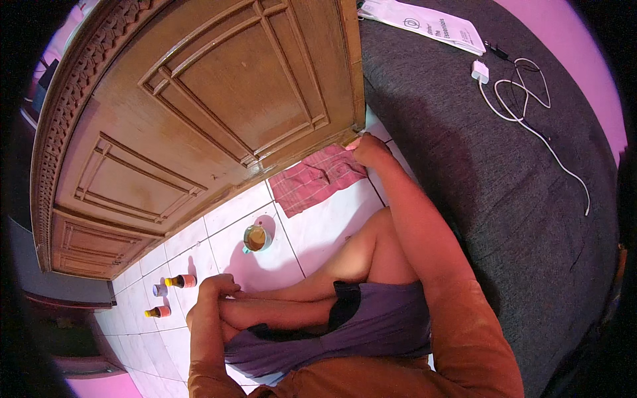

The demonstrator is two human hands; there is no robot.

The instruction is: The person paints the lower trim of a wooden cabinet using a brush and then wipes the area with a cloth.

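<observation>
My right hand [369, 151] reaches out to the foot of a brown wooden cabinet [219, 86], at the far right corner of a red checked cloth [318, 178]. Its fingers are pressed together low by the wood; a small orange-yellow bit shows at the fingertips, too small to make out. The cloth lies spread on the tiles, slightly rumpled, along the cabinet's base. My left hand [220, 285] rests by my bent legs with its fingers loosely curled and nothing visible in them. Between the cloth and my legs stands a cup [256, 238] with brownish liquid.
Two small dark bottles with yellow caps, one upper [181, 281] and one lower [158, 312], lie or stand left on the white tiles beside a small bluish jar [160, 290]. At right, a dark grey cushioned seat [531, 219] holds a white charger cable [499, 106] and white packaging [428, 25].
</observation>
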